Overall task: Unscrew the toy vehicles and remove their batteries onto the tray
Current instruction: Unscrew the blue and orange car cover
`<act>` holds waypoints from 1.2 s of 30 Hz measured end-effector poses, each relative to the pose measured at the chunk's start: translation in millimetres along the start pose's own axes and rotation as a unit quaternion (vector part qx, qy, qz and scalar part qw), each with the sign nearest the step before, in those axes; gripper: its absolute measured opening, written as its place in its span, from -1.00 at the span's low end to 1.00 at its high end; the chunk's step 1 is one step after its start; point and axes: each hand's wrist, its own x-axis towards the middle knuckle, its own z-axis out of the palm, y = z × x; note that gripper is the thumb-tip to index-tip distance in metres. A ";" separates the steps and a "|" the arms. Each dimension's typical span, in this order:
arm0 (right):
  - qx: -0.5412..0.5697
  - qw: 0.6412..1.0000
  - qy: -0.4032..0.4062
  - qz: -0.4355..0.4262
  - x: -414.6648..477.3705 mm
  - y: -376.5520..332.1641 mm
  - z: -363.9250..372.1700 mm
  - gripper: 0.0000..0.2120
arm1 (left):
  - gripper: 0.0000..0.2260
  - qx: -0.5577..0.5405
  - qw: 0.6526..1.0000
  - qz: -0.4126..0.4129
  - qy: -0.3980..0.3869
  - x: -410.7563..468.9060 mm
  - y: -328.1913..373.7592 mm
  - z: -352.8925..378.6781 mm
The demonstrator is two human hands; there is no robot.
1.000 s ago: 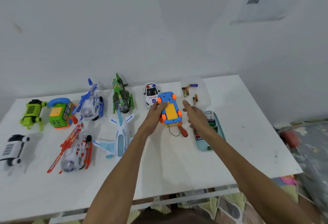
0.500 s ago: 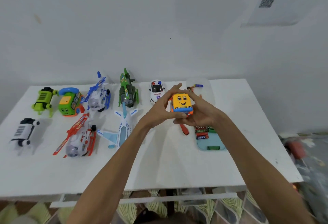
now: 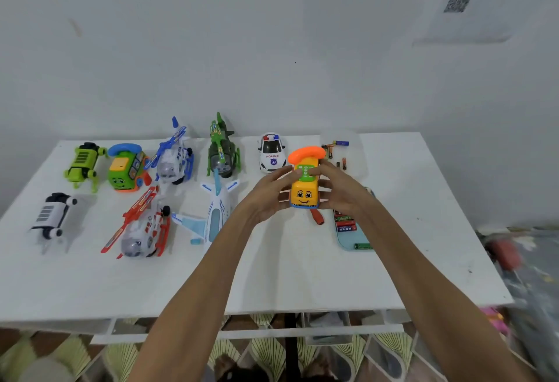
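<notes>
One yellow plastic telephone car (image 3: 304, 191), both sides clasped by curled left hand (image 3: 269, 197) and right hand (image 3: 338, 192) above white table (image 3: 272, 275); eight plastic toy vehicles (image 3: 139, 227) leftward; one pale-blue battery tray (image 3: 348, 240) rightward; white wall (image 3: 272, 48) behind.

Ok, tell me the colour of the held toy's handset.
The handset is orange, on the yellow toy; head view.
</notes>
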 end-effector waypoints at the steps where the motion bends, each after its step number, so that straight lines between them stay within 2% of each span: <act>1: -0.025 1.000 0.003 0.002 -2.4 -1.7 5.1 -0.60 | -0.60 -0.005 1.000 0.002 0.001 -1.5 1.6 -4.9; 6: -0.044 0.999 0.004 -0.026 -13.2 -11.0 50.4 -0.68 | -0.67 -0.002 0.999 0.037 -0.004 -21.3 24.6 -43.2; 10: -0.058 0.997 0.016 -0.058 -5.8 -11.4 120.0 -0.74 | -0.61 0.012 0.998 0.061 0.000 -45.6 45.3 -103.6; 13: -0.059 0.995 0.021 -0.075 6.7 -4.6 189.4 -0.74 | -0.74 0.009 0.998 0.063 0.017 -72.6 59.8 -163.1; 16: -0.034 0.997 0.031 -0.064 18.9 5.8 260.6 -0.66 | -0.81 0.008 0.997 0.060 0.038 -99.8 74.5 -228.1; 20: -0.012 0.999 0.015 -0.027 34.9 18.9 356.2 -0.59 | -0.68 0.056 0.993 0.058 0.085 -131.7 90.3 -309.7; 23: -0.003 1.000 0.020 -0.005 43.6 26.2 412.4 -0.52 | -0.75 0.054 0.988 0.065 0.127 -145.6 89.6 -353.9; 25: -0.018 0.999 0.031 -0.009 50.5 31.7 442.8 -0.55 | -0.73 0.051 0.987 0.060 0.141 -152.9 86.4 -381.1; 28: -0.052 0.998 0.043 -0.007 59.9 42.0 466.0 -0.63 | -0.62 0.048 0.987 0.036 0.147 -157.3 72.9 -400.3; 32: -0.050 0.995 0.071 0.039 63.1 58.9 486.2 -0.64 | -0.61 0.062 0.980 0.011 0.190 -156.9 41.5 -406.0; 36: -0.038 0.994 0.081 0.069 65.3 75.1 490.1 -0.65 | -0.63 0.098 0.975 -0.009 0.201 -151.6 23.4 -412.7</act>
